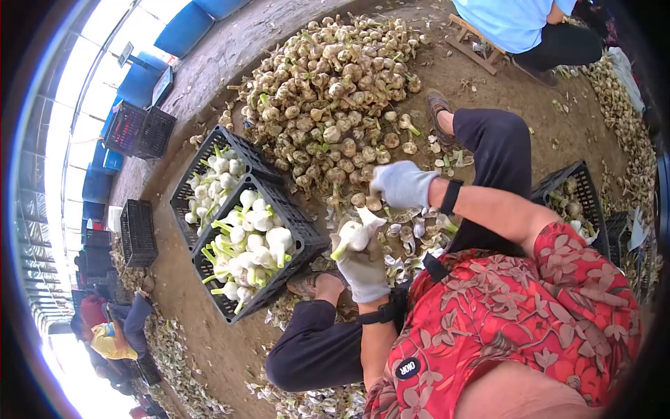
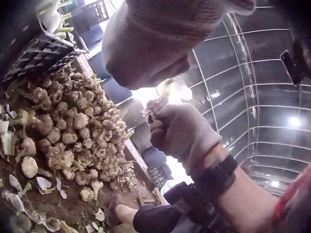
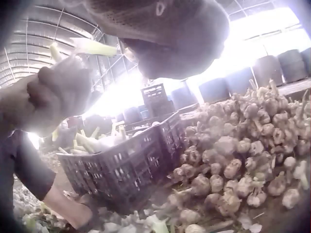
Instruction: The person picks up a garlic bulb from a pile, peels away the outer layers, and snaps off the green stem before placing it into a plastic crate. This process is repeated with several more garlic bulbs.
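Observation:
A peeled white garlic bulb with a green stem sits in my gloved left hand, whose fingers curl round it. Loose pale skin flares from the bulb towards my right hand. That hand, gloved too, is just above with bent fingers. From the left wrist, a flake of garlic skin shows pinched at the right fingertips. A black crate of cleaned garlic stands beside the left hand. Beyond the hands lies a heap of unpeeled garlic.
A second crate of cleaned garlic adjoins the first. Peelings litter the ground between my legs. Another crate stands at my right. A person in light blue sits near a wooden stool; others sit at far left.

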Motion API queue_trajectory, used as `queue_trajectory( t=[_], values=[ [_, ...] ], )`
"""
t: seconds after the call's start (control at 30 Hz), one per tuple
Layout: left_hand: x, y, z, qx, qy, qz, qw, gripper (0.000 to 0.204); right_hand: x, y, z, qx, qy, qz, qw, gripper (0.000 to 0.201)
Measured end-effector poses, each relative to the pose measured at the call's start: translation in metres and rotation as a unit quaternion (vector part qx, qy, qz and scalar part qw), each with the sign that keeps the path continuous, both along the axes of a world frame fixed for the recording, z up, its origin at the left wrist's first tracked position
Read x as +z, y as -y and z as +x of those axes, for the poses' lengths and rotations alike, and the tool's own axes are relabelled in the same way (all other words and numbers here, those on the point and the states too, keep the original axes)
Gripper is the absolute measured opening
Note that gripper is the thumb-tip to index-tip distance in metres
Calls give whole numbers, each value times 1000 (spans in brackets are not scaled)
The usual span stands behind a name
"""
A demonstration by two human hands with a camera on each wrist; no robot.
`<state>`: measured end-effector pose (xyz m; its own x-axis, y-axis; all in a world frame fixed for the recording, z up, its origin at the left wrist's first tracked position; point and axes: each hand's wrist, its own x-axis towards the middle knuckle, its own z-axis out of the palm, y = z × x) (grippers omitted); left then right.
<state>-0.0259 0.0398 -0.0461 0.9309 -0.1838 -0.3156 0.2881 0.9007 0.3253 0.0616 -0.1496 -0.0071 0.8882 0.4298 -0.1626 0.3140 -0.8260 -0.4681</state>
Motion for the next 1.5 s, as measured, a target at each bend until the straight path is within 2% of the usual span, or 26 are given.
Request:
queue_trajectory(
  t=[0.03, 0.13, 0.17, 0.27, 0.3, 0.4, 0.43, 0.47, 0.5, 0.53, 0.57, 0.67, 0.7, 0.73, 0.8, 0.9, 1.0, 1.03, 1.17, 1.27, 1.3, 1.37, 1.4, 1.5],
  values=[
    [1, -2, -2, -16, 29, 2, 999, 46, 1, 1, 0, 82, -33, -104, 991, 30],
    [14, 5, 0, 53, -53, 75, 994, 45, 0, 5, -14, 88, -32, 150, 984, 38],
    [19, 4, 0, 63, -35, 113, 991, 48, 2, 6, -20, 87, -47, 204, 974, 40],
    [23, 13, 6, 91, -72, 99, 988, 46, 14, -17, -34, -30, -191, 350, 917, 35],
    [34, 20, 8, 123, -110, 129, 978, 45, 20, -23, -37, -115, -225, 366, 896, 26],
    [30, 9, -6, 26, 1, 190, 981, 47, -1, -27, -25, -166, -131, 419, 883, 20],
    [28, 11, -8, 21, 22, 252, 967, 49, -7, -28, -20, -201, -109, 429, 874, 16],
    [26, 13, -9, 17, 42, 314, 948, 51, -11, -25, -14, -181, -69, 398, 896, 17],
    [21, 14, -8, 21, 34, 290, 956, 52, -10, -22, -6, -161, -26, 365, 916, 19],
    [19, 14, -7, 24, 0, 177, 984, 51, -9, -18, 1, -139, 16, 331, 933, 22],
    [16, 14, -6, 32, -42, 64, 997, 51, -6, -13, 2, -138, -148, 385, 900, 30],
    [34, 18, -1, 51, -76, 79, 993, 52, -9, -15, -11, -71, -255, 462, 846, 36],
    [34, 18, -1, 54, -63, 89, 993, 49, 14, -15, -21, -89, -283, 396, 869, 37],
    [32, 18, -1, 67, -78, 92, 990, 48, 11, -16, -25, -64, -207, 388, 896, 32],
    [28, 20, -1, 85, -110, 106, 985, 45, 15, -25, -36, -159, -259, 507, 807, 27],
    [39, 22, -2, 69, -76, 112, 988, 41, 17, -30, -34, -182, -192, 487, 832, 17],
    [30, 14, -3, 31, -39, 65, 997, 37, 27, -31, -30, -239, -242, 489, 803, 15],
    [26, 11, -5, 18, -29, 42, 999, 36, 15, -30, -25, -241, -236, 480, 810, 17],
    [25, 9, -11, 0, -28, 55, 998, 40, 14, -27, -22, -128, -40, 378, 916, 22],
    [21, 3, -9, -44, 26, 78, 996, 44, 40, -17, -18, -71, -110, 362, 923, 22],
    [29, 6, -11, -61, 50, 85, 993, 46, 35, -17, -16, -81, -128, 360, 921, 23],
    [33, 8, -13, -126, 97, 70, 985, 54, 22, -19, -12, -48, -59, 338, 938, 24],
    [35, 13, -16, -128, 81, 104, 983, 56, 18, -20, -12, -32, -25, 326, 945, 24],
    [39, 13, -14, -156, 109, 133, 973, 56, 28, -17, -14, -17, -69, 340, 938, 24]
  ],
)
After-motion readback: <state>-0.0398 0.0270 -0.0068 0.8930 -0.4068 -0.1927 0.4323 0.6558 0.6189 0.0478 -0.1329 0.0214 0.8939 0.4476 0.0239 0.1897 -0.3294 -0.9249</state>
